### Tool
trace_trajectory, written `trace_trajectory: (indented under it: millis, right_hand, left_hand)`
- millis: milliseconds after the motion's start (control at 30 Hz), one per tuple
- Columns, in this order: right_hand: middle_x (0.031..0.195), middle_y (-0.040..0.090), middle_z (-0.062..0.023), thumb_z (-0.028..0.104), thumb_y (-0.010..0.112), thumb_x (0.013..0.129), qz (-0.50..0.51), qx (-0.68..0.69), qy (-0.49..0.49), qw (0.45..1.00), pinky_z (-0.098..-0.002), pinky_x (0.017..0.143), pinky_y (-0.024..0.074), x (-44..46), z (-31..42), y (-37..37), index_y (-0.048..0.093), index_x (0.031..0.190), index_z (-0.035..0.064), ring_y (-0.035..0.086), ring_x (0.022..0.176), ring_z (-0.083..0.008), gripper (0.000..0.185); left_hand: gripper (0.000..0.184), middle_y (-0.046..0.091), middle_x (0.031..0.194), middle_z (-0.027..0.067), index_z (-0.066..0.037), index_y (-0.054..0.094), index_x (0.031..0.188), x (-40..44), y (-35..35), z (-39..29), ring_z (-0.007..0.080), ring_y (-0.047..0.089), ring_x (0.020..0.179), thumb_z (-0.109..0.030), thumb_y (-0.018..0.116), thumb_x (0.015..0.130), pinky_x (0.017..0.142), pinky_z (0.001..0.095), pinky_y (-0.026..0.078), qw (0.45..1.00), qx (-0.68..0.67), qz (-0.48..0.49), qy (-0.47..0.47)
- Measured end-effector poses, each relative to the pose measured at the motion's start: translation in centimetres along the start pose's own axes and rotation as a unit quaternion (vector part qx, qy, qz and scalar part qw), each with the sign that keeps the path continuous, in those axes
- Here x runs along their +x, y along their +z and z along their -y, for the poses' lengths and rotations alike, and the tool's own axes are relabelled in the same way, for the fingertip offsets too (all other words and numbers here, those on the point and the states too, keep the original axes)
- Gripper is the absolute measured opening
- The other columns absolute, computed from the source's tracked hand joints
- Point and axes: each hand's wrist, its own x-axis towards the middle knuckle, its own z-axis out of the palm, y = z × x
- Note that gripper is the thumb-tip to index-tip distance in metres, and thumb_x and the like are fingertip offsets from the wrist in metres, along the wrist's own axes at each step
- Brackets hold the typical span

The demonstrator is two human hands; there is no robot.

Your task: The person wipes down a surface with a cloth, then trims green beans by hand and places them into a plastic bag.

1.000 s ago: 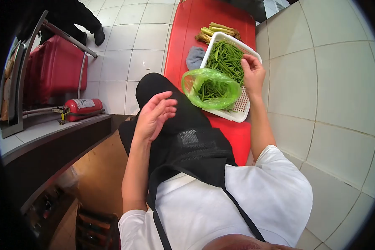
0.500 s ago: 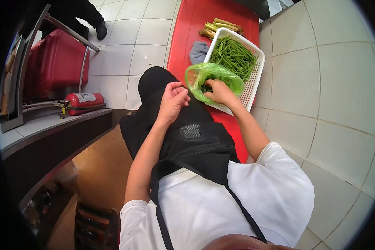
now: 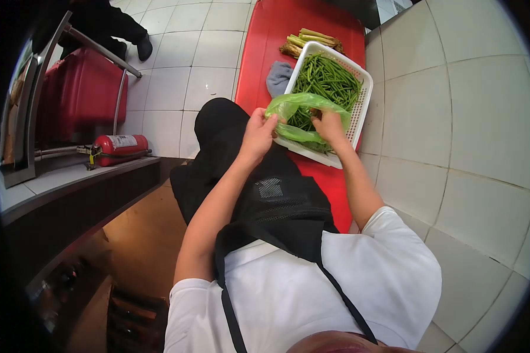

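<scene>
A light green plastic bag [image 3: 287, 106] lies with its mouth open over the near end of a white perforated basket [image 3: 364, 101]. Long green beans [image 3: 330, 79] fill the basket, and more green shows inside the bag. My left hand [image 3: 259, 136] pinches the bag's left rim between thumb and fingers. Inside the bag's mouth, toward its right side, is my right hand [image 3: 330, 126]. Its fingers are curled, and what they hold, if anything, is hidden.
The basket stands on a red surface [image 3: 265, 47] beside a tiled wall [image 3: 412, 106]. Behind it lies a bundle of pale green stalks [image 3: 315, 40], with a grey cloth [image 3: 278, 78] to its left. A fire extinguisher [image 3: 121, 148] lies at left, and another person's legs [image 3: 126, 29] show at top left.
My left hand has moved up and right and taken hold of the bag's rim. My right hand has shifted right within the bag, whose mouth is stretched wider.
</scene>
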Motion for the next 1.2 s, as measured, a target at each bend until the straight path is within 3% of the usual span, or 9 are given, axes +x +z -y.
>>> trace_trajectory:
  millis: [100,233,400,467,767,867,933,1133,1200]
  right_hand:
    - [0.089,0.069,-0.0163,0.012,0.070,0.078,0.046,0.016,-0.027,0.998,-0.0379,0.075,0.0514,-0.3,1.5,-0.8,0.066,0.102,0.0021,0.067,0.079,-0.0277,0.027]
    - [0.098,0.068,-0.0213,0.015,0.073,0.075,0.056,-0.006,-0.048,0.997,-0.0424,0.082,0.0507,0.0,2.9,1.5,0.065,0.103,-0.0010,0.066,0.091,-0.0362,0.033]
    - [0.123,0.055,-0.0257,0.033,0.086,0.060,0.031,-0.172,-0.050,0.983,-0.0477,0.099,0.0403,-0.9,6.2,3.3,0.053,0.123,-0.0034,0.051,0.118,-0.0408,0.080]
    - [0.116,0.058,-0.0229,0.031,0.085,0.061,-0.004,-0.182,-0.070,0.981,-0.0477,0.094,0.0434,-0.8,5.7,4.3,0.057,0.116,-0.0009,0.055,0.110,-0.0397,0.069]
    - [0.117,0.061,-0.0222,0.025,0.067,0.079,-0.001,-0.145,0.000,0.989,-0.0455,0.096,0.0440,1.1,1.9,7.3,0.061,0.117,0.0030,0.057,0.111,-0.0388,0.044]
    - [0.124,0.059,-0.0222,0.029,0.061,0.085,0.074,-0.104,0.013,0.992,-0.0446,0.097,0.0432,0.4,0.8,5.2,0.059,0.122,0.0031,0.055,0.115,-0.0384,0.046]
    - [0.125,0.059,-0.0232,0.034,0.058,0.089,0.211,-0.110,0.080,0.968,-0.0438,0.097,0.0431,0.2,2.3,1.3,0.058,0.126,0.0032,0.056,0.115,-0.0386,0.048]
    - [0.116,0.064,-0.0212,0.034,0.058,0.092,0.148,-0.087,-0.020,0.985,-0.0431,0.092,0.0448,-1.7,0.9,-1.2,0.062,0.119,0.0038,0.060,0.105,-0.0356,0.041]
    - [0.113,0.065,-0.0206,0.028,0.060,0.090,0.101,-0.027,0.071,0.992,-0.0423,0.089,0.0460,-1.7,0.4,-1.1,0.062,0.115,0.0031,0.061,0.101,-0.0351,0.035]
  left_hand:
    - [0.010,0.062,0.101,0.0068,-0.005,0.049,0.105,-0.8,-0.7,0.0,0.0126,0.061,0.093,-0.009,0.054,0.098,0.083,0.0284,0.050,0.989,-0.145,0.015,0.037]
    - [0.020,0.060,0.112,0.0088,-0.005,0.048,0.113,-1.3,-2.2,-0.8,0.0184,0.061,0.102,-0.007,0.055,0.094,0.091,0.0371,0.051,0.969,-0.237,0.062,-0.015]
    - [0.042,0.058,0.119,0.0104,-0.003,0.045,0.129,-1.3,-2.7,-1.1,0.0220,0.060,0.109,0.002,0.053,0.088,0.093,0.0376,0.050,0.969,-0.229,0.080,-0.045]
    - [0.047,0.059,0.119,0.0107,-0.003,0.044,0.133,-1.3,-2.6,-1.2,0.0224,0.060,0.110,0.003,0.053,0.087,0.092,0.0375,0.051,0.969,-0.229,0.086,-0.042]
    - [0.045,0.057,0.093,0.0019,-0.002,0.046,0.133,-2.2,-3.2,-2.4,0.0079,0.040,0.060,-0.001,0.052,0.088,0.052,0.0238,0.033,0.950,-0.274,0.123,-0.088]
    - [0.045,0.062,0.113,0.0078,-0.003,0.047,0.133,-1.0,-5.8,0.3,0.0139,0.061,0.086,-0.002,0.054,0.089,0.061,0.0241,0.046,0.889,-0.377,0.255,-0.040]
    - [0.043,0.062,0.115,0.0079,-0.003,0.047,0.133,-1.7,-4.5,-0.7,0.0149,0.063,0.091,-0.005,0.055,0.091,0.065,0.0248,0.049,0.930,-0.319,0.178,-0.036]
    - [0.046,0.058,0.125,0.0114,-0.003,0.044,0.136,-2.2,-2.2,-2.2,0.0205,0.061,0.108,-0.010,0.058,0.092,0.083,0.0308,0.052,0.936,-0.304,0.175,-0.015]
    - [0.052,0.056,0.129,0.0135,-0.002,0.041,0.139,-3.1,0.3,-4.4,0.0219,0.057,0.116,-0.009,0.060,0.091,0.097,0.0357,0.046,0.938,-0.281,0.201,-0.018]
